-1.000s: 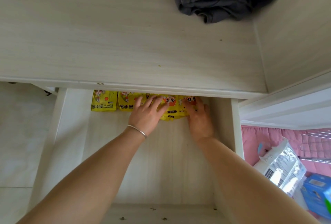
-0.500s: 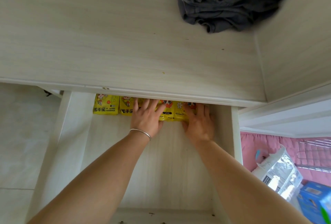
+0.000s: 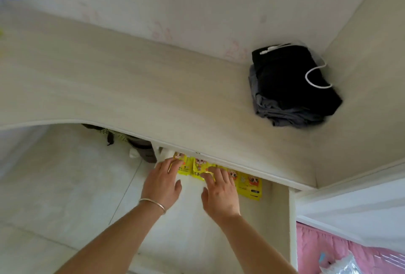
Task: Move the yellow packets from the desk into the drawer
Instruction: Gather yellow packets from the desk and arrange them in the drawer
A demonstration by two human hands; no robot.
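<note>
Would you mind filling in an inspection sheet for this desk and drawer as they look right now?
Surface: pale wood desk top, no packets visible on it.
Job's things: yellow packets in a row at the back of the open drawer.
Clutter: dark folded clothes with a white cord, on the desk's right rear corner.
Grippers: left hand and right hand both flat, fingers on the packets; a bracelet on the left wrist.
Cables: nothing seen.
Surroundings: pink fabric at lower right; dark items under the desk.

My one head camera looks forward and down, close over the desk (image 3: 131,89) edge into the open drawer (image 3: 292,219), wall at top.
</note>
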